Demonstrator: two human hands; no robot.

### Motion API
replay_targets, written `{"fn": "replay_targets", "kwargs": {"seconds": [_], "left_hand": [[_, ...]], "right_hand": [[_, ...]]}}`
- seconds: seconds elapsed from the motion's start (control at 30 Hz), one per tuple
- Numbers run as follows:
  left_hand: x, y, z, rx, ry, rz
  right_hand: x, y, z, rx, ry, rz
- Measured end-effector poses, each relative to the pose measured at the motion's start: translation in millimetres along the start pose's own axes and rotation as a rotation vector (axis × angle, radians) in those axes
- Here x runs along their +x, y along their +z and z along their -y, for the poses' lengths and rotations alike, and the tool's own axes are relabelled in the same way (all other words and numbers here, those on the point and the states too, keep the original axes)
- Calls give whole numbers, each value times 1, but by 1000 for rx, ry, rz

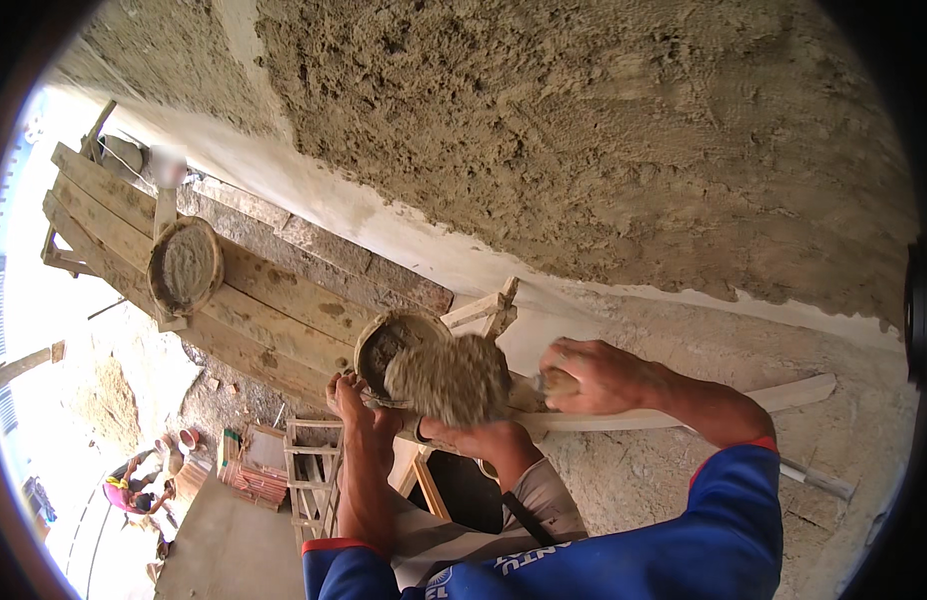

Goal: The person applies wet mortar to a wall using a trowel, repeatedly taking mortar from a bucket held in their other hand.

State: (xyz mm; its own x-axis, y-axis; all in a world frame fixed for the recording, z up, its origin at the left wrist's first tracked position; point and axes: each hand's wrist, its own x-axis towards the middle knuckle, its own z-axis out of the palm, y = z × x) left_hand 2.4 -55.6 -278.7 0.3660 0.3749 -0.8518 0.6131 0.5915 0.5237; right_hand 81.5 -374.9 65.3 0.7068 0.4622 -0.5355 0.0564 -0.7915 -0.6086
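Note:
My right hand grips a trowel by its wooden handle, with a blurred heap of wet grey mortar on the blade. The blade itself is hidden under it. My left hand is closed on the rim of a round container with mortar inside, at the near end of the scaffold planks. The mortar heap partly covers that container. A second round container of grey mortar sits farther left on the planks. Rough, wet plaster covers the wall above my hands.
A wooden trestle and a long batten are beside the planks. Below are a wooden ladder, stacked tiles or bricks, a sand pile and another person crouching at lower left.

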Motion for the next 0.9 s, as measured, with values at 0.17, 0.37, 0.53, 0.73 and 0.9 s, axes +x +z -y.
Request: {"fn": "replay_targets", "kwargs": {"seconds": [0.17, 0.37, 0.53, 0.73, 0.9], "left_hand": [[16, 3, 2, 109, 13, -8], [40, 5, 25, 52, 100, 72], [24, 26, 36, 82, 67, 157], [-5, 31, 56, 218, 33, 250], [-20, 44, 34, 251, -78, 327]], "right_hand": [[-22, -46, 27, 142, -183, 85], [-91, -118, -16, 65, 530, -885], [-160, -111, 1, -261, 147, -928], [-23, 29, -109, 69, 339, -470], [77, 72, -194, -16, 211, -620]]}}
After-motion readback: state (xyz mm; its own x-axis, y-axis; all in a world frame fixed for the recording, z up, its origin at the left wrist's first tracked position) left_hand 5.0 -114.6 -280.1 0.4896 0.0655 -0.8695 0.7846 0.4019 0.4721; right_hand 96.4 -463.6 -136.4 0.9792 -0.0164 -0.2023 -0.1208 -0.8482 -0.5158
